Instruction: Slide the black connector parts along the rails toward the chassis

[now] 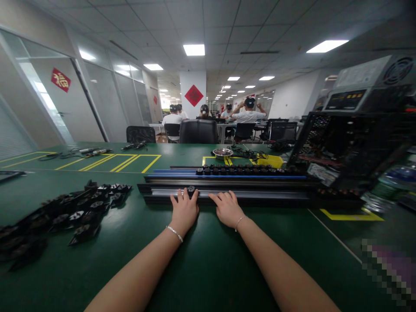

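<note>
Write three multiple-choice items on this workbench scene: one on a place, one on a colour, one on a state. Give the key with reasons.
1. Where does the pile of small black parts lie?
A. on the table, left of the left hand
B. in the metal bowl
C. on a chair

2. What colour is the table top?
A. white
B. green
C. red

3. How do the two hands meet the long black rail?
A. both lift it clear of the table
B. fingers rest on it, rail lying on the table
C. both hang far above it

Key: 1 A, the pile sits well left of the left hand. 2 B, green surface with yellow lines. 3 B, the left hand and right hand lie with fingers on the rail.
</note>
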